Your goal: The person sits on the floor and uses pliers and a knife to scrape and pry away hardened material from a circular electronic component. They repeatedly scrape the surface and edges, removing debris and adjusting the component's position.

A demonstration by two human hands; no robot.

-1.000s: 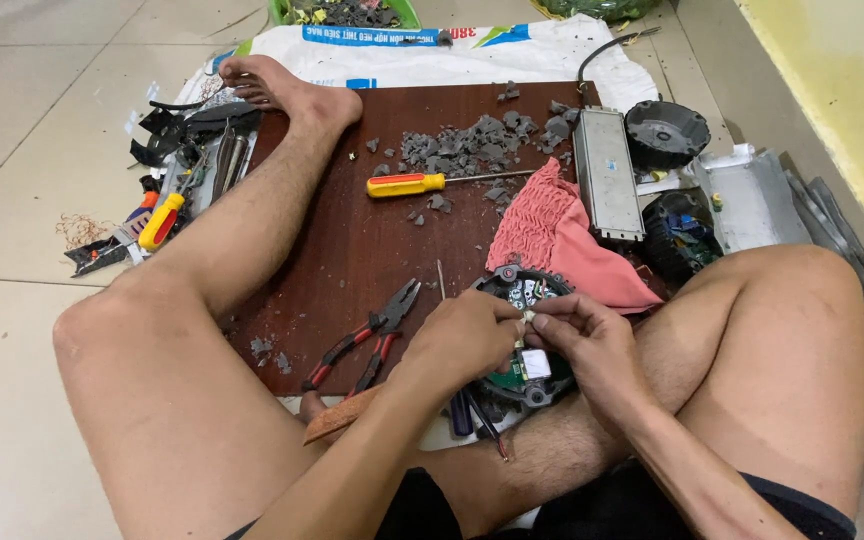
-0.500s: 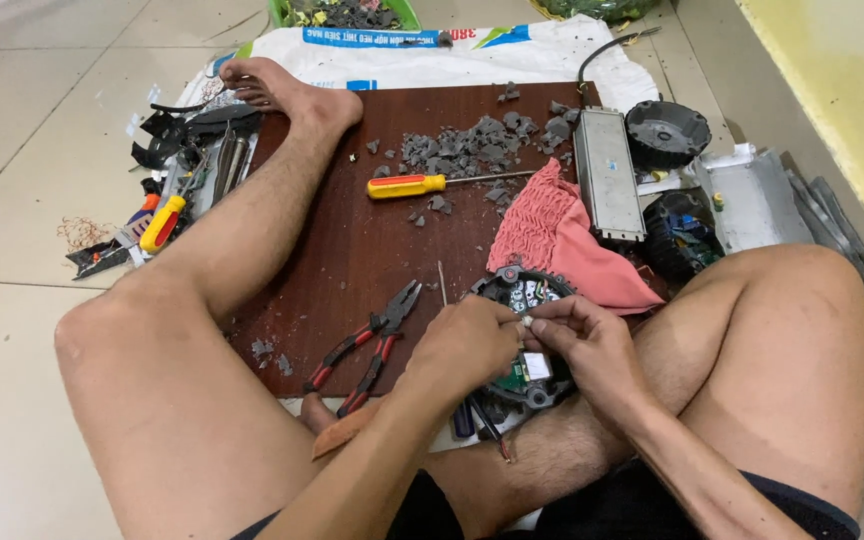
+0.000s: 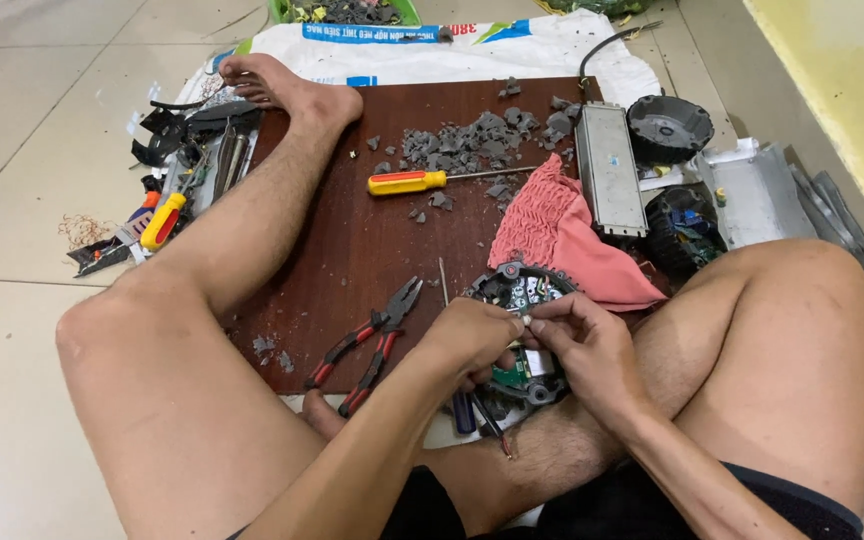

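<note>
Pliers with red-and-black handles (image 3: pixel 367 345) lie on the dark wooden board (image 3: pixel 352 240), left of the hands. Left hand (image 3: pixel 472 340) and right hand (image 3: pixel 587 350) meet fingertip to fingertip, pinching a small pale part at the edge of the round black device with a green circuit board (image 3: pixel 522 300). Pink ribbed cloth (image 3: pixel 557 235) lies just beyond, a grey metal box (image 3: pixel 609 170) farther right.

On or beside the board (image 3: pixel 352 240) lie 2 screwdrivers (image 3: pixel 432 181), 1 pair of pliers (image 3: pixel 372 345), 1 pink cloth (image 3: pixel 562 235) and 1 round circuit assembly (image 3: pixel 517 290).
</note>
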